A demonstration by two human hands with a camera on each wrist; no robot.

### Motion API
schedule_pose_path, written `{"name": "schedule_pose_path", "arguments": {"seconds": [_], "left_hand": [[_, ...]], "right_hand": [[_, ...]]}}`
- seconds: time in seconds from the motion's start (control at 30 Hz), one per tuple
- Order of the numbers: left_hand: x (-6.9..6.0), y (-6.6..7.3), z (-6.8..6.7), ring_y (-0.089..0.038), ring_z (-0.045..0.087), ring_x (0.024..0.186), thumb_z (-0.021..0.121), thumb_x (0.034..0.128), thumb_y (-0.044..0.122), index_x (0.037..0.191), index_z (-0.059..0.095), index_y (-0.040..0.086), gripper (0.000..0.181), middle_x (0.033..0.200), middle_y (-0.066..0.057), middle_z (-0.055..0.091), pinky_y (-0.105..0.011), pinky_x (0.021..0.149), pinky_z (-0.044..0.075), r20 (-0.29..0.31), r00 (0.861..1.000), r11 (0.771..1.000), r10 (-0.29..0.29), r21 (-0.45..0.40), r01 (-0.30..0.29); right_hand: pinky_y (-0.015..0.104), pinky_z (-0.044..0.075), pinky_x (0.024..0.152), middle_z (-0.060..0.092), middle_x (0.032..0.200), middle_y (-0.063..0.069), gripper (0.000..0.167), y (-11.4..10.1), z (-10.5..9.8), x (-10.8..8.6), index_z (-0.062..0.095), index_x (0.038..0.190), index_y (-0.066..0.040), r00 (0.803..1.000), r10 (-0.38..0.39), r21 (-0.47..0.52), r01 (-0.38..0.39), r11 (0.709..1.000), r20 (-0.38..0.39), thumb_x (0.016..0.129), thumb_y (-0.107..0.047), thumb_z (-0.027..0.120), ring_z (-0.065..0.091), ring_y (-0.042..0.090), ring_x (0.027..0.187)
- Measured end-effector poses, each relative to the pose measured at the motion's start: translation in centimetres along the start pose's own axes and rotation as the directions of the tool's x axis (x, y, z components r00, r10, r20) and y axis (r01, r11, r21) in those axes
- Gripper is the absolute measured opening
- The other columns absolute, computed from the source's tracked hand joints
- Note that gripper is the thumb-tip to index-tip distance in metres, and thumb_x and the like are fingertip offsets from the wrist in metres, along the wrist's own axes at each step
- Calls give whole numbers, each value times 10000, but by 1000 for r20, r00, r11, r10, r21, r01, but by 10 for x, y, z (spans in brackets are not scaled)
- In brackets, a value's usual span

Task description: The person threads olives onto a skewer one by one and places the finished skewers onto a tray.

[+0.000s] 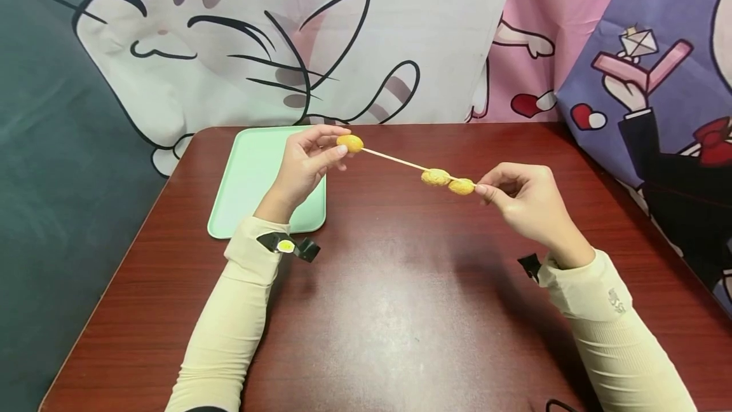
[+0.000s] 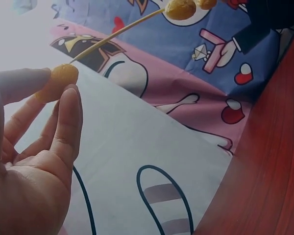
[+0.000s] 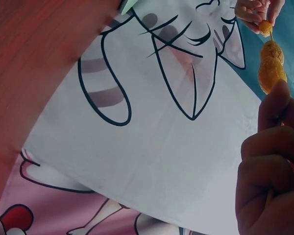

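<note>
A thin wooden skewer (image 1: 394, 159) is held up above the table, slanting down to the right in the head view. My left hand (image 1: 303, 167) pinches a smooth yellow oval food piece (image 1: 351, 143) at the skewer's left end; the left wrist view shows this oval piece (image 2: 59, 83) between thumb and fingers. Two rougher yellow oval pieces (image 1: 436, 177) sit threaded side by side near the other end. Just beyond them, my right hand (image 1: 528, 202) grips the skewer's end between thumb and forefinger. Its other fingers (image 3: 264, 181) are curled in the right wrist view.
A pale green tray (image 1: 229, 208) lies at the back left of the dark red wooden table (image 1: 389, 310), partly behind my left hand. A cartoon-printed cloth (image 1: 446, 30) hangs behind the table. A black cable (image 1: 560, 404) shows at the front edge.
</note>
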State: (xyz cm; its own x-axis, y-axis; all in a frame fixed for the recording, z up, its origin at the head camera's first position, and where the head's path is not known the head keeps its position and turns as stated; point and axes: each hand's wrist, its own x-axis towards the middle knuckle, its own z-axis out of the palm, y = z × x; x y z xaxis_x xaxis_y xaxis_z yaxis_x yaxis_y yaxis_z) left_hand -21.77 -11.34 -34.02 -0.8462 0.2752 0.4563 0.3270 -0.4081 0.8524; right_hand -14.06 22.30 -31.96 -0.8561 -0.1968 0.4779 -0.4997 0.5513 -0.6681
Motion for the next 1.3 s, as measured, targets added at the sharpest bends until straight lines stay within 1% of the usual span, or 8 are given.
{"name": "schedule_pose_path", "arguments": {"seconds": [0.17,0.5,0.63,0.8,0.9,0.97,1.03,1.3], "left_hand": [[-1,1,0,-171,702,781,572,870,-156,1033,719,55,305,938,-73,725,-235,604,554,-2,1000,1000,5,-3,-5],[-1,1,0,-186,697,776,604,865,-136,1021,731,102,312,953,-63,724,-243,608,567,2,1000,998,10,60,-11],[-1,2,1,-182,695,773,619,854,-140,1038,718,42,277,948,-60,726,-243,611,566,0,1000,997,8,79,-8],[-2,0,2,-165,680,779,605,845,-145,1028,723,51,292,949,-55,720,-242,615,565,-8,1000,999,18,32,-17],[-1,-4,4,-140,674,758,587,853,-156,973,737,102,322,924,-54,721,-229,604,564,-29,999,998,23,-50,-24],[-2,-8,6,-132,668,749,622,875,-133,951,735,104,273,924,-58,724,-214,588,555,-45,999,994,28,-105,-33],[-2,-11,8,-124,671,752,648,888,-107,951,726,104,233,929,-59,730,-199,571,546,-64,997,992,43,-119,-50],[-1,-18,19,-96,676,744,536,868,-226,858,660,107,355,859,-12,714,-221,562,568,-145,985,995,93,-10,-96]], "right_hand": [[154,441,458,646,627,40,117,0,0,-1,708,775,-27,1000,10,5,-10,1000,-4,822,72,749,580,43,514],[161,445,453,643,627,60,103,-2,0,-1,700,768,-11,1000,18,-16,-17,1000,6,835,53,746,575,50,509],[157,459,465,641,625,64,105,-2,0,-1,696,762,-5,1000,22,-29,-22,999,17,837,51,744,578,47,510],[150,472,476,638,623,64,105,-4,3,-1,697,756,-1,1000,16,-36,-15,999,15,826,54,751,573,56,504],[142,466,481,639,624,61,101,-3,6,-2,705,763,-3,1000,4,-14,-4,1000,1,819,68,750,569,55,506],[140,462,484,640,627,63,108,-2,8,-3,711,767,-19,1000,2,-1,-2,1000,-7,819,67,751,567,50,509],[142,453,478,645,628,77,122,-1,12,-4,713,767,-33,1000,1,13,-1,1000,-15,822,70,747,568,39,509],[156,459,465,648,619,57,144,2,23,-6,702,756,-44,999,-8,6,8,1000,-35,824,77,740,575,56,494]]}}
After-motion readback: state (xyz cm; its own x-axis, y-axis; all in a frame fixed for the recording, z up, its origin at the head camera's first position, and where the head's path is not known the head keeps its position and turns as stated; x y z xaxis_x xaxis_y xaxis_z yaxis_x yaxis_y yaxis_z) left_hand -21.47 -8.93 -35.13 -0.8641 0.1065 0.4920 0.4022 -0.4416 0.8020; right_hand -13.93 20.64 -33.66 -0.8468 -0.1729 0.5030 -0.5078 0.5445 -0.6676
